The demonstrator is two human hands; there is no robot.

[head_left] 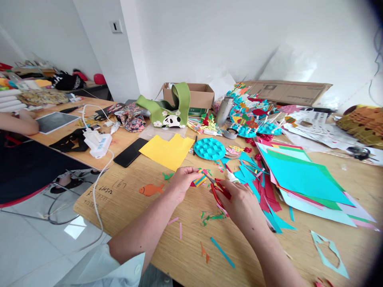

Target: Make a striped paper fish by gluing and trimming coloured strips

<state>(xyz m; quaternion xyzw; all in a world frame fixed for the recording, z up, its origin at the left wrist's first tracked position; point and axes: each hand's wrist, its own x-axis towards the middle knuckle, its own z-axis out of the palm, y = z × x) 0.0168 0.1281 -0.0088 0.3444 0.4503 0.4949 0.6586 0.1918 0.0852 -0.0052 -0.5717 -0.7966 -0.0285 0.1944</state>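
Note:
A small striped piece of paper (200, 179), yellow and blue with some red, is pinched in the fingers of my left hand (183, 181). My right hand (237, 197) is closed around the red handles of a pair of scissors (216, 190), whose blades point left and meet the striped paper. An orange paper fish (150, 189) lies flat to the left of my left hand. Green paper scraps (214, 216) are on the wooden table (134, 213) below my hands. A white-tipped glue bottle (231, 175) lies just behind my right hand.
Yellow paper (169, 150), a black phone (130, 152) and a blue scalloped plate (209, 149) lie behind my hands. Stacked coloured sheets (311, 179) cover the right side. A green panda bag (169, 113) and a metal bottle (224, 111) stand farther back. Another person's arm (19, 122) rests far left.

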